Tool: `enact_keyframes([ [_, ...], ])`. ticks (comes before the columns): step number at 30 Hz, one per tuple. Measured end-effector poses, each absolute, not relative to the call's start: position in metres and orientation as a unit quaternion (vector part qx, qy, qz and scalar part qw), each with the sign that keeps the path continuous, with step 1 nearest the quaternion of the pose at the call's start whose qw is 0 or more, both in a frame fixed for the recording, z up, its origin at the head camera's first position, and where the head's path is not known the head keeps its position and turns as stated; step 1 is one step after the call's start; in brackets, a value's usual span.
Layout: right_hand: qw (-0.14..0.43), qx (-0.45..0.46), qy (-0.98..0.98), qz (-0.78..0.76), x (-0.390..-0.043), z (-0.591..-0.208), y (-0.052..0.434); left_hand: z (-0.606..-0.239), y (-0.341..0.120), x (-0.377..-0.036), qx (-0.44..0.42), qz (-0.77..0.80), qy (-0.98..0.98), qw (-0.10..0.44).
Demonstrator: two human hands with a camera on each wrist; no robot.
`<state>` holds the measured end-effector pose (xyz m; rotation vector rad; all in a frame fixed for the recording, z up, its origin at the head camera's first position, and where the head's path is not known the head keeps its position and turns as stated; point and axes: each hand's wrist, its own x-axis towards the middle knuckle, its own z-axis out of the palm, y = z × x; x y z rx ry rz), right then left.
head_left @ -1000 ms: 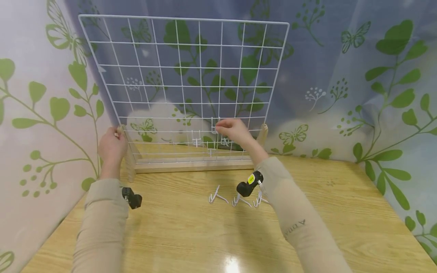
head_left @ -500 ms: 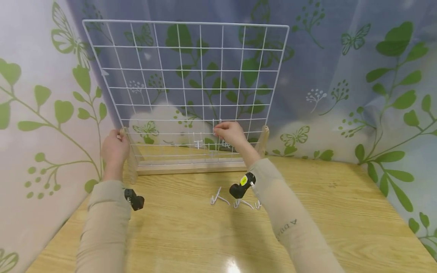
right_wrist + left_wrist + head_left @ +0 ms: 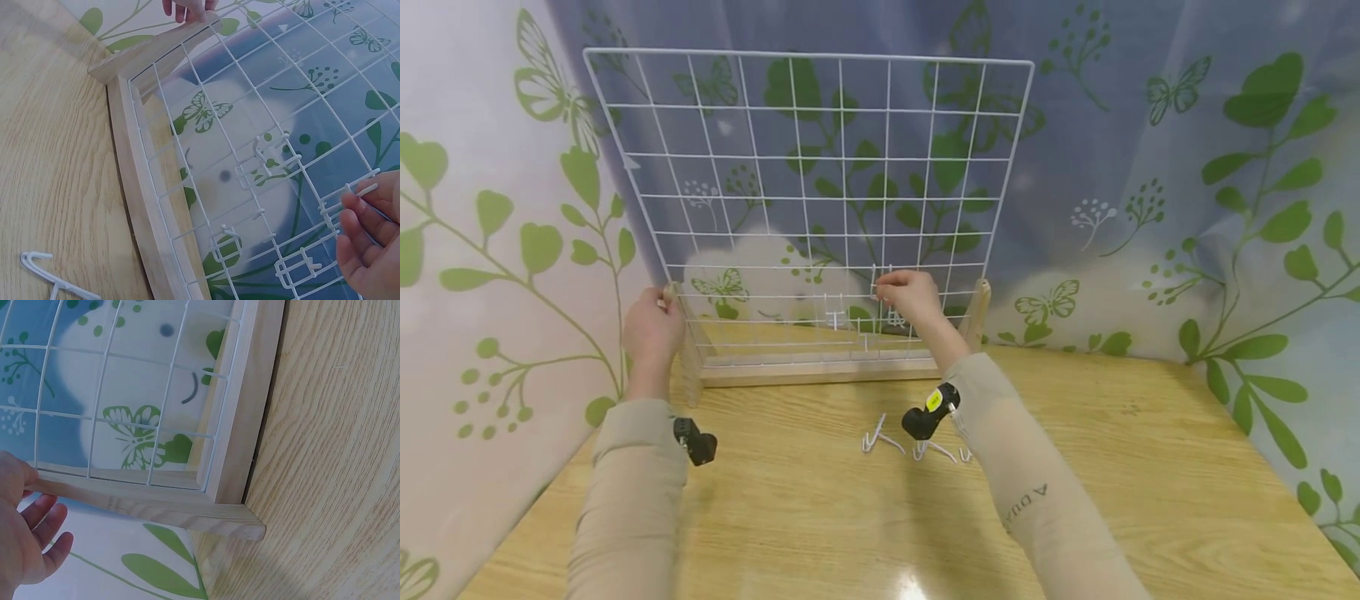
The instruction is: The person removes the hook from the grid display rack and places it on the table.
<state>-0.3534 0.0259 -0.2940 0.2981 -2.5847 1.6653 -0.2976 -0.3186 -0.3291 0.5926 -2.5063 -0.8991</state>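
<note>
A white wire grid panel (image 3: 820, 167) stands upright in a wooden stand (image 3: 805, 373) at the back of the table. My left hand (image 3: 651, 325) grips the top of the stand's left post (image 3: 119, 499), thumb over its end. My right hand (image 3: 904, 296) pinches a small white hook (image 3: 365, 189) against a wire in a lower row of the grid. Several other white hooks (image 3: 275, 153) hang on the lower rows to its left and below it. Three loose white hooks (image 3: 880, 437) lie on the table in front of the stand, partly hidden by my right forearm.
The wooden table (image 3: 1150, 467) runs wide to the right and front. A leaf-and-butterfly curtain (image 3: 1187, 167) hangs close behind the grid and along the left side. The stand's right post (image 3: 977, 304) rises just right of my right hand.
My right hand has shifted very slightly at the lower grid row, still pinching the hook. The left hand stays on the post. The view has moved a little.
</note>
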Motion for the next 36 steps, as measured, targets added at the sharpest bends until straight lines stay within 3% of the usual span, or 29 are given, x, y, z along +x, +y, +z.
enact_keyframes([
  [27, -0.012, 0.099, -0.798, 0.594, -0.348, -0.285, 0.038, -0.332, -0.320, -0.297, 0.212, -0.324, -0.899, 0.204],
  [36, -0.010, 0.140, -0.811, 0.568, -0.341, -0.276, 0.060, -0.329, -0.318, -0.296, 0.209, -0.323, -0.900, 0.204],
])
